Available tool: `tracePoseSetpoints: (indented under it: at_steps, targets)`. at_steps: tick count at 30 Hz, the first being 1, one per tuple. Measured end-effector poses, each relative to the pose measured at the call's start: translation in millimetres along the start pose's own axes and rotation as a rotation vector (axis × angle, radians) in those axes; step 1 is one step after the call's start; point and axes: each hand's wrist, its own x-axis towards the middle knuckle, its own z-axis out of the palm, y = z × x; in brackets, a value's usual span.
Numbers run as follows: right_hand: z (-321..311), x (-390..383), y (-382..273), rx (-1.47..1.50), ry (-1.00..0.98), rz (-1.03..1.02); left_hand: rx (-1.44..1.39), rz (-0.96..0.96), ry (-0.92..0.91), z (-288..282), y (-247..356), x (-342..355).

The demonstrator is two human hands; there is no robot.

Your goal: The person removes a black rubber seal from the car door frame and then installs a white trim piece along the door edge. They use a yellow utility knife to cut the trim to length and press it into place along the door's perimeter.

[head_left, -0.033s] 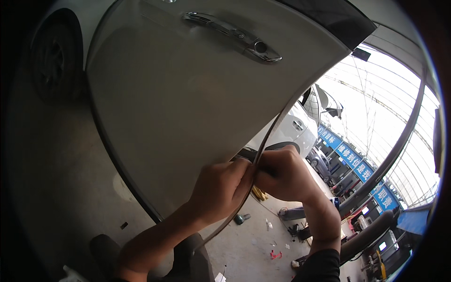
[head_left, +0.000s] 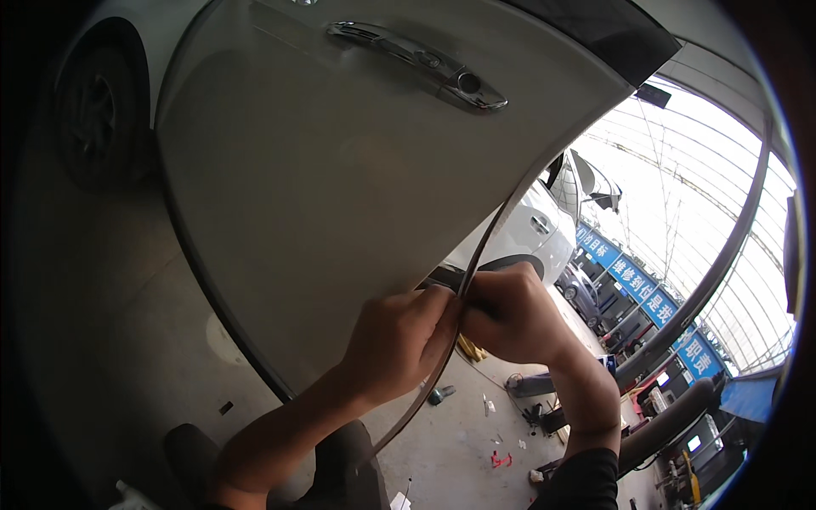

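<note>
We see a thin dark strip [head_left: 480, 249] bent in a long bow, meeting the edge of a pale car door [head_left: 340, 187] higher up, standing apart from it below and curving downward.

Daylight glares white through the translucent roof [head_left: 697, 195] at right, leaving the car door [head_left: 323, 204] dim; fisheye distortion bows the edges, and black vignetting swallows the corners.

A greyish-white car door [head_left: 340, 187] carries a silver chrome handle [head_left: 399, 48] — nearby, a dark brown strip [head_left: 480, 251] and a black sleeve [head_left: 586, 483]. Blue banners [head_left: 633, 283] are lettered in white, a red scrap [head_left: 501, 460] brightens the grey floor [head_left: 467, 433], and the white roof [head_left: 688, 187] is finely crisscrossed in dark.
</note>
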Motion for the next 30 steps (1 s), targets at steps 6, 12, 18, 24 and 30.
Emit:
tracePoseSetpoints:
  at_steps: [6,12,18,24,30]
  targets:
    - [13.0,-9.9,18.7,0.027,0.107,-0.130,-0.013,-0.033,-0.010,4.8,-2.6,-3.0]
    - [26.7,-17.8,20.8,-0.002,0.236,-0.121,-0.099,-0.103,0.018,11.8,-6.8,-14.3]
    - [56.6,-42.3,39.6,0.332,0.284,-0.011,-0.316,-0.318,-0.023,6.2,-4.8,-27.1]
    - [344.1,-277.2,159.3,0.359,-0.290,0.866,-0.450,-0.456,-0.230,10.4,5.4,-17.9]
    - [476.0,-531.8,51.8,0.941,-0.484,1.089,-0.468,-0.387,-0.256,12.3,-15.1,-22.0]
